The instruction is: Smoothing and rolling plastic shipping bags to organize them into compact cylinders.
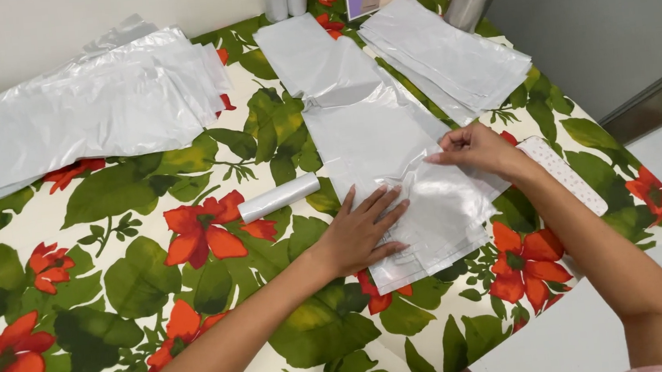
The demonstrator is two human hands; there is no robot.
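The clear plastic bag (pixel 422 218) lay flat on the flowered tablecloth (pixel 141 290), just right of the small white roll (pixel 278 198), which serves here as the landmark. The left hand (pixel 361 233) rested palm down on the bag's near-left part, a little right of and below the roll, fingers spread wide and flat, pressing rather than gripping anything. The right hand (pixel 475 149) sat further right of the roll, at the bag's upper right edge, its thumb and fingertips pinched together on a fold of the thin film while the other fingers curled loosely. A long strip of the same plastic (pixel 338 82) ran from the bag up and away, above and right of the roll. Up and left of the roll lay a broad heap of pale bags (pixel 77 112); far to the roll's upper right sat a neater stack of folded bags (pixel 447 56). A white dotted flat piece (pixel 566 177) lay well right of the roll, beside the right wrist
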